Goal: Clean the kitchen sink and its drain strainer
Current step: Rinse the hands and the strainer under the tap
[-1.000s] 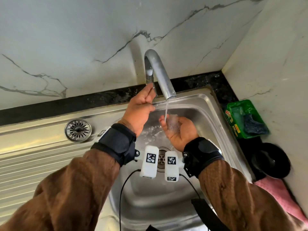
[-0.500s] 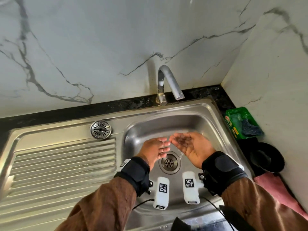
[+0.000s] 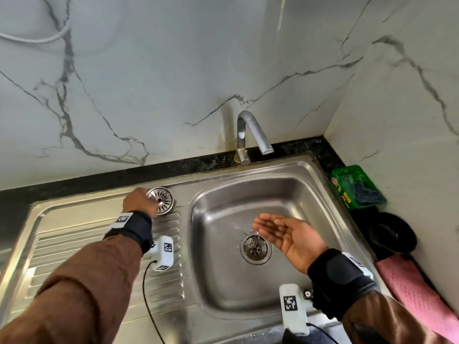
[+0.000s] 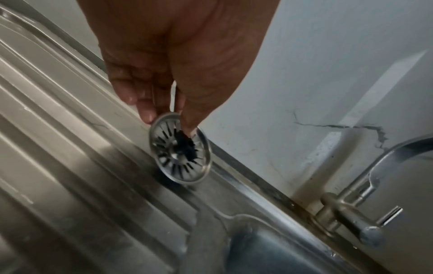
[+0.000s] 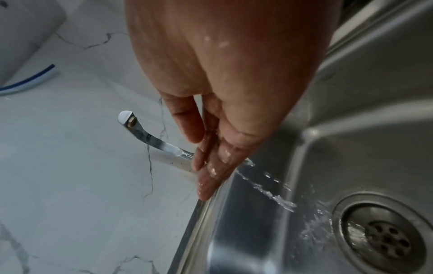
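Observation:
The round steel drain strainer point(image 3: 161, 200) is at the back of the ribbed drainboard, left of the sink basin point(image 3: 223, 281). My left hand point(image 3: 139, 202) reaches onto it. In the left wrist view my left hand point(image 4: 168, 120) pinches the strainer point(image 4: 180, 161) by its rim between thumb and fingers, and the strainer stands tilted on edge. My right hand point(image 3: 280, 232) hovers palm up over the basin beside the open drain point(image 3: 255, 248), holding nothing. Its wet fingers point(image 5: 211, 166) are straight, and water runs off them toward the drain point(image 5: 384, 239).
The faucet point(image 3: 250, 135) stands behind the basin, and no stream shows at its spout. Right of the sink sit a green box point(image 3: 357, 187) with a dark scrubber, a black dish point(image 3: 390, 234) and a pink cloth point(image 3: 417, 294). Marble walls close the back and right.
Both hands left the running faucet and dropped over the drain. Since then my left hand has swung left and taken the strainer; my right stays over the basin, palm up.

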Tool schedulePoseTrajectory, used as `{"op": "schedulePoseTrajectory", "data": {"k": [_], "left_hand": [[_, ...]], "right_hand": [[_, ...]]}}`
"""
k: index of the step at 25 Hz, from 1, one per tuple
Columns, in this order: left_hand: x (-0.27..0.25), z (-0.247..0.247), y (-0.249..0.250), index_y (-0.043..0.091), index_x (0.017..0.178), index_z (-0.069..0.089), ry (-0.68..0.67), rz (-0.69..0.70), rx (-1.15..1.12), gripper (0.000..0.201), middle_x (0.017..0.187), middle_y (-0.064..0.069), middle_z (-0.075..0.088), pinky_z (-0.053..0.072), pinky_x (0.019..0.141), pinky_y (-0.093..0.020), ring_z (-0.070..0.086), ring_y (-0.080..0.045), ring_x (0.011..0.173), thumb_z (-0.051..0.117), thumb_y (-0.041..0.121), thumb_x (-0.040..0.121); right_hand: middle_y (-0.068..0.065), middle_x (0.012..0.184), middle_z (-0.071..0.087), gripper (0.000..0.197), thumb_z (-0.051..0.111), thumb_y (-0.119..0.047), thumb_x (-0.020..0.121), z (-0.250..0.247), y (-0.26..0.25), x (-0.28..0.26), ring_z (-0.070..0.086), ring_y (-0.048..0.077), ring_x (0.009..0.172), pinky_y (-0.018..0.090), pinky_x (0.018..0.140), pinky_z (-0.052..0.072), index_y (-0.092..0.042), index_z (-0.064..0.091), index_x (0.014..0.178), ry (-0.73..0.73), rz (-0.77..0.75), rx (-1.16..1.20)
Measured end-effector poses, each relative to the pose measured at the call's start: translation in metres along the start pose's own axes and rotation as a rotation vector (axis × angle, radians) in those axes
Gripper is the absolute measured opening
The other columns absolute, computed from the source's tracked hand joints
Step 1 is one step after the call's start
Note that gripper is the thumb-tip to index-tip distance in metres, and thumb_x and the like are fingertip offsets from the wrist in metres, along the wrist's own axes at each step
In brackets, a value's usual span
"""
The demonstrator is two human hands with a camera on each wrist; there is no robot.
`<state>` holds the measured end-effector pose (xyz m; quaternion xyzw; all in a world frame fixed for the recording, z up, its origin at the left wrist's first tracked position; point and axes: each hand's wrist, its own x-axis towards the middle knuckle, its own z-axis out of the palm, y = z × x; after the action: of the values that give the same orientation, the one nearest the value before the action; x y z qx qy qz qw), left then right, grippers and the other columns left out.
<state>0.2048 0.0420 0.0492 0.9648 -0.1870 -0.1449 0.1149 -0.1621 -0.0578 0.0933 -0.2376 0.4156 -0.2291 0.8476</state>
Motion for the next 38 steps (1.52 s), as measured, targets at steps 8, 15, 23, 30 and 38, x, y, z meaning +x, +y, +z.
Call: {"op": "schedulePoseTrajectory", "data": {"k": [8, 15, 23, 30, 38], "left_hand": [[-0.044, 0.022, 0.038, 0.010, 0.098, 0.076, -0.005, 0.189, -0.213, 0.020, 0.102, -0.014, 0.074, 0.049, 0.091, -0.033, 0.067, -0.033, 0.103, 0.061, 0.021, 0.091], [-0.149, 0.074, 0.117, 0.021, 0.084, 0.070, -0.561, 0.422, -0.590, 0.007, 0.078, 0.000, 0.072, 0.062, 0.069, -0.037, 0.071, -0.014, 0.065, 0.068, 0.017, 0.090], [-0.066, 0.032, 0.189, 0.021, 0.136, 0.049, 0.063, 0.995, 0.131, 0.044, 0.136, 0.000, 0.050, 0.051, 0.094, -0.041, 0.054, -0.023, 0.117, 0.056, 0.017, 0.092], [-0.058, 0.038, 0.213, -0.001, 0.100, 0.069, 0.190, 1.045, 0.256, 0.021, 0.094, -0.016, 0.067, 0.054, 0.073, -0.041, 0.064, -0.036, 0.086, 0.064, 0.000, 0.080], [-0.043, 0.040, 0.223, 0.017, 0.097, 0.072, -0.025, 0.509, 0.238, 0.025, 0.098, -0.008, 0.072, 0.057, 0.082, -0.037, 0.068, -0.030, 0.088, 0.054, 0.001, 0.088]], "right_hand": [[0.019, 0.101, 0.075, 0.028, 0.046, -0.008, 0.096, -0.029, 0.008, 0.004, 0.069, 0.033, 0.088, 0.036, 0.075, 0.057, 0.003, 0.068, 0.110, 0.214, 0.005, -0.335], [0.029, 0.108, 0.069, 0.022, 0.054, -0.014, 0.100, -0.020, 0.027, 0.041, 0.066, 0.036, 0.082, 0.037, 0.065, 0.057, 0.000, 0.063, 0.114, 0.212, -0.103, -0.344], [0.027, 0.104, 0.071, 0.022, 0.055, -0.014, 0.100, -0.041, 0.012, 0.077, 0.072, 0.035, 0.077, 0.034, 0.068, 0.062, 0.004, 0.065, 0.108, 0.291, -0.115, -0.162], [0.027, 0.115, 0.067, 0.024, 0.054, -0.013, 0.100, -0.032, 0.010, 0.113, 0.067, 0.043, 0.102, 0.045, 0.084, 0.059, 0.003, 0.060, 0.118, 0.209, -0.115, -0.087], [0.024, 0.109, 0.071, 0.020, 0.057, -0.014, 0.099, -0.022, 0.001, 0.138, 0.071, 0.040, 0.093, 0.038, 0.075, 0.059, -0.001, 0.060, 0.114, 0.117, -0.137, -0.090]]}}
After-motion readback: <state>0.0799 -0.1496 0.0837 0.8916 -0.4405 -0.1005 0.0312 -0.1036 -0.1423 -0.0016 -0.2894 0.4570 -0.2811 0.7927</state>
